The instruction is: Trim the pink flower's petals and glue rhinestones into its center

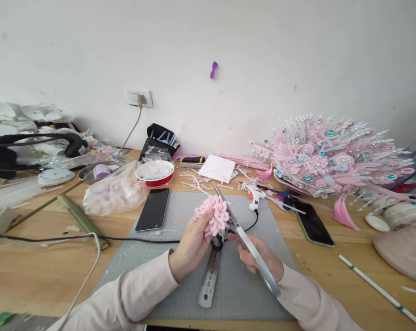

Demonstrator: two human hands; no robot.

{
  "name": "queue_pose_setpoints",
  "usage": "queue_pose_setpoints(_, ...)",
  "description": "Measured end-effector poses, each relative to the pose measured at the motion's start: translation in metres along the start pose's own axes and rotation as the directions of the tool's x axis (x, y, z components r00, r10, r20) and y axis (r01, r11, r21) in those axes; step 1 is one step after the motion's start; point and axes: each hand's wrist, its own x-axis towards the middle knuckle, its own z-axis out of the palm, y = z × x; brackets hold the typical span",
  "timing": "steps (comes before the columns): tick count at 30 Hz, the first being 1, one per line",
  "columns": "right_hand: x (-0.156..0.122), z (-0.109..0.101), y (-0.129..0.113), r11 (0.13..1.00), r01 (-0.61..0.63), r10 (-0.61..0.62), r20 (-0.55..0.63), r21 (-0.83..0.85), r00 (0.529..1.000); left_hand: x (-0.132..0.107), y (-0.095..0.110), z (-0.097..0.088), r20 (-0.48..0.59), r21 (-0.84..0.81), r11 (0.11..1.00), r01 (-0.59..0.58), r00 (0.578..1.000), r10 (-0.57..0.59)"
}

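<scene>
My left hand is closed on a pink looped flower that looks made of fuzzy chenille stems, with the thumb on its front. My right hand grips a pair of scissors with a long silver-grey handle. The pointed metal blades reach up along the flower's right side; whether they touch a loop I cannot tell. Beneath both hands lies a grey cutting mat. A steel ruler rests on it between my forearms, its upper end hidden by my hands.
A white glue gun lies beyond my right hand. Phones flank the mat. A red-and-white bowl and plastic bag stand left. A large pink beaded headdress fills the right. A black cable crosses the table.
</scene>
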Motion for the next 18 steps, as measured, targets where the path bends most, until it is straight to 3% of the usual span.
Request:
queue_pose_setpoints(3, -0.001, 0.003, -0.003, 0.996, -0.025, 0.027, -0.023, 0.08, 0.999, 0.0, 0.001, 0.001, -0.005, -0.013, 1.0, 0.0, 1.0, 0.0)
queue_pose_setpoints(10, -0.007, 0.009, -0.013, 0.997, -0.078, 0.077, -0.06, -0.016, 0.995, -0.001, 0.002, 0.003, -0.02, -0.049, 0.999, 0.02, 1.0, -0.021)
queue_pose_setpoints(18, -0.007, 0.006, -0.013, 0.995, -0.098, 0.098, -0.069, -0.004, 0.993, 0.003, 0.002, -0.001, 0.005, -0.034, 0.999, 0.036, 0.999, -0.036)
